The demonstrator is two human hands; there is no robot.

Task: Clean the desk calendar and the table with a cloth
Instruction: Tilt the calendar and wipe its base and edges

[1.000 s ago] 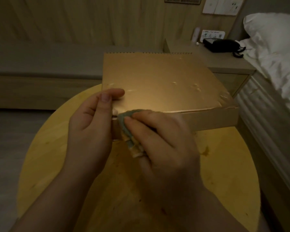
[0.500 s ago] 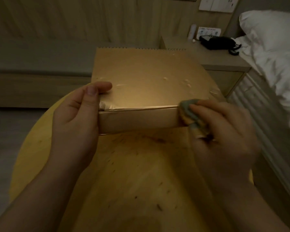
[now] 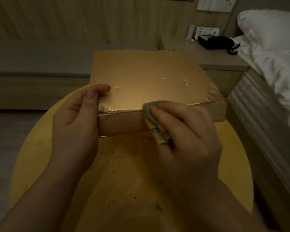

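Head view: desk calendar (image 3: 146, 81) standing on round wooden tabletop (image 3: 45, 148), gold face sloping up and away, spiral binding along far top edge. Left hand (image 3: 75, 124) gripping near-left corner, thumb curled over onto gold face, fingers hidden behind side panel. Right hand (image 3: 182, 131) pinching small bunched grey cloth (image 3: 151, 113) in curled fingers, pressing it onto fold where gold face meets near front strip, roughly mid-edge. Dents and crinkled foil visible toward near-right corner. Behind: nightstand (image 3: 213, 59) with black telephone (image 3: 216, 42), white bed (image 3: 271, 52) at right.

Step in hand, by judgement: wiping calendar's near edge and front strip, steadied at corner. Tabletop likely not yet wiped. Next move probably calls for dragging cloth on along edge with light pressure over torn foil, firm left hold, then shifting calendar aside to reach tabletop under it.
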